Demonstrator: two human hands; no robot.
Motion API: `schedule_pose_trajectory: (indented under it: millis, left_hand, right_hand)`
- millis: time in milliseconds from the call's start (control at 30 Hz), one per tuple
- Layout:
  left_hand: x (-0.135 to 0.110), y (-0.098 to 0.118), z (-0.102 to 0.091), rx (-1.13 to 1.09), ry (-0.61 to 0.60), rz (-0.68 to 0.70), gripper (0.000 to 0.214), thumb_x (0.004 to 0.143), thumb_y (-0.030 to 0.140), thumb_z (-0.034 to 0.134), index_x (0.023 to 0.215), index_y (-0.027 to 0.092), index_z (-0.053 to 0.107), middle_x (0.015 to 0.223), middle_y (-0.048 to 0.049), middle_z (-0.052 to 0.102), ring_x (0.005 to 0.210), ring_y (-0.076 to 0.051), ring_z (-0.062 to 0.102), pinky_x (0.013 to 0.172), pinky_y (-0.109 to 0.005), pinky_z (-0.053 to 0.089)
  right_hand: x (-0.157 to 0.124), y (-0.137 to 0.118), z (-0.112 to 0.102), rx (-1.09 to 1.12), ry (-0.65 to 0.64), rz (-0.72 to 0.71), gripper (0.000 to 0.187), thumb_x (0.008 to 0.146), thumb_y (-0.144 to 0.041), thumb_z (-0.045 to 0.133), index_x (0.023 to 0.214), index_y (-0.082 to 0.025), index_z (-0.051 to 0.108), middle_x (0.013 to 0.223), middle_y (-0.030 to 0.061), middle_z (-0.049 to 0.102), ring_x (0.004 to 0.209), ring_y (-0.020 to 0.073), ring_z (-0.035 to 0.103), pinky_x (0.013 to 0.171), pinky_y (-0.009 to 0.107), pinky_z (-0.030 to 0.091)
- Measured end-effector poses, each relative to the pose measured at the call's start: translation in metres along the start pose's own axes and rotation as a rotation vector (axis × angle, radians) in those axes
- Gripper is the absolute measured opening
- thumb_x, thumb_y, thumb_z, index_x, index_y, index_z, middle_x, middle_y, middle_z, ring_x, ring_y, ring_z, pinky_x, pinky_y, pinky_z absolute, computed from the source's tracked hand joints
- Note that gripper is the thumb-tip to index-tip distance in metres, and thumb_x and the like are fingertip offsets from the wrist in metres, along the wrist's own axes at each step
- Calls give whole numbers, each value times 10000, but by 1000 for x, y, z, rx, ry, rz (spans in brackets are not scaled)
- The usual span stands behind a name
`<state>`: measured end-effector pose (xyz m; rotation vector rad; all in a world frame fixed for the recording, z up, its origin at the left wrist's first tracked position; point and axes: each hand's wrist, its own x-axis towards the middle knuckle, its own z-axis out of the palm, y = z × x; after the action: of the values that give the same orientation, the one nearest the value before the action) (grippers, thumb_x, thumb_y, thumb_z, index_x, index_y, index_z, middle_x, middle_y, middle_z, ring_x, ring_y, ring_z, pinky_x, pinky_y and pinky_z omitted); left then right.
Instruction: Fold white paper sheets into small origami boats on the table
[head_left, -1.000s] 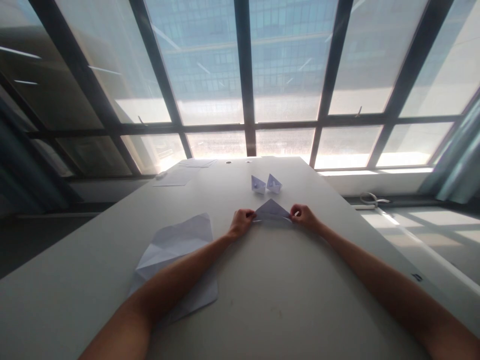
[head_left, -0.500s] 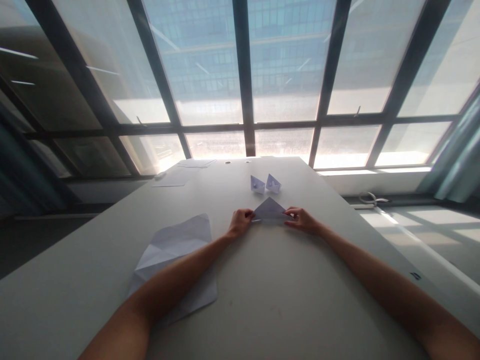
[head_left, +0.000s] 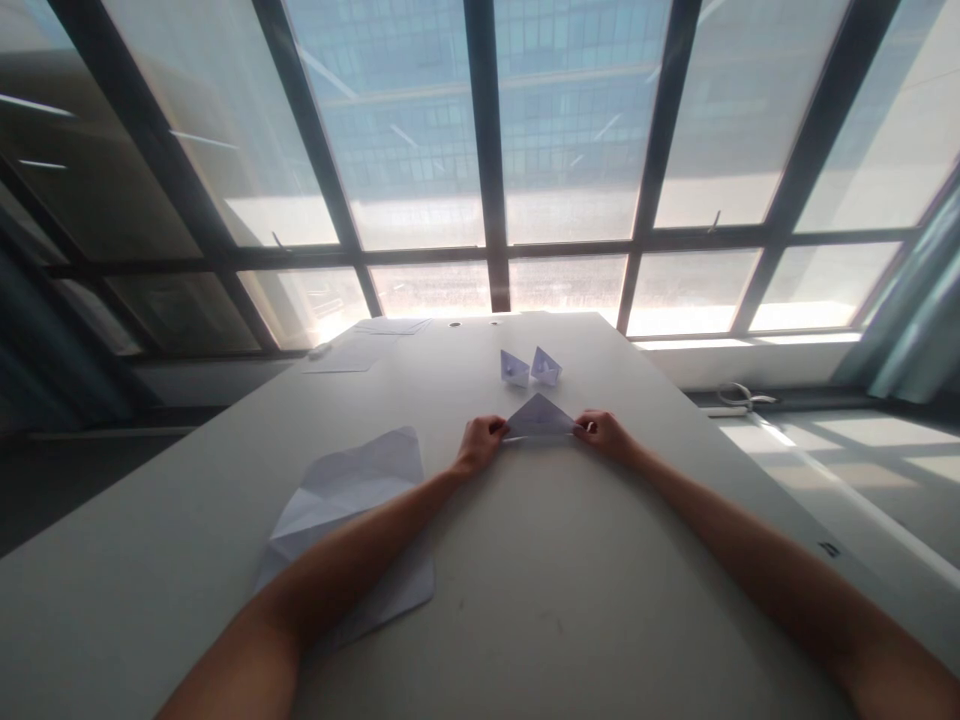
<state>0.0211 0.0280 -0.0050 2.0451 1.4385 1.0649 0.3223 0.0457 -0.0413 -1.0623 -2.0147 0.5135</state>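
Between my hands is a white sheet of paper folded into a triangle (head_left: 540, 416), its peak pointing away from me. My left hand (head_left: 481, 443) pinches its left corner, with the fingers curled in. The right corner is gripped by my right hand (head_left: 602, 435), thumb and fingers pressed together. Just beyond the peak stand two small folded paper boats, a left one (head_left: 514, 369) and a right one (head_left: 547, 367), close beside each other. A large creased sheet of paper (head_left: 352, 480) lies partly beneath my left forearm.
Flat paper sheets (head_left: 349, 352) lie at the far left of the white table (head_left: 570, 580). Dark-framed windows (head_left: 491, 150) rise behind the table. A coiled cable (head_left: 739, 397) sits by the wall at right, and a curtain (head_left: 911, 320) hangs there.
The fingers of my right hand have closed in on the right corner of the folded paper. My left hand and the paper boats have stayed in place.
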Motion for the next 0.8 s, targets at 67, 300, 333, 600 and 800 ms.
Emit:
schedule_pose_trajectory:
  millis: [67, 300, 333, 600, 800]
  left_hand:
    - [0, 0, 0, 0, 0, -3, 183, 838, 227, 636, 889, 136, 785, 805, -68, 760, 750, -200, 680, 729, -275, 487]
    - [1, -2, 0, -15, 2, -3, 198, 824, 249, 627, 874, 135, 782, 796, -65, 754, 751, -204, 675, 728, -280, 489]
    - [1, -2, 0, -23, 1, -1, 204, 821, 253, 624, 872, 133, 782, 791, -66, 752, 749, -208, 675, 726, -284, 490]
    - [3, -6, 3, -144, -55, 4, 244, 793, 303, 633, 873, 123, 777, 813, -66, 757, 772, -219, 680, 725, -291, 497]
    - [5, -9, 3, -199, -40, 38, 268, 795, 331, 632, 886, 130, 783, 853, -76, 767, 778, -219, 686, 742, -306, 507]
  right_hand:
    - [0, 0, 1, -9, -9, -49, 190, 821, -327, 624, 799, -174, 735, 804, 61, 656, 666, 171, 568, 641, 287, 451]
    - [0, -6, 0, -11, 37, 5, 255, 868, -367, 565, 737, -178, 675, 694, 26, 630, 645, 169, 552, 643, 293, 438]
    - [1, -7, -1, 24, 62, 26, 239, 864, -375, 565, 758, -183, 660, 680, 20, 634, 651, 176, 567, 647, 297, 445]
    - [4, -11, -5, 386, 239, 180, 349, 780, -449, 644, 1001, -214, 511, 592, -30, 633, 555, 171, 598, 551, 286, 466]
    - [6, -15, 0, 481, 383, 177, 359, 752, -468, 709, 887, -234, 473, 586, -43, 616, 521, 162, 604, 513, 268, 453]
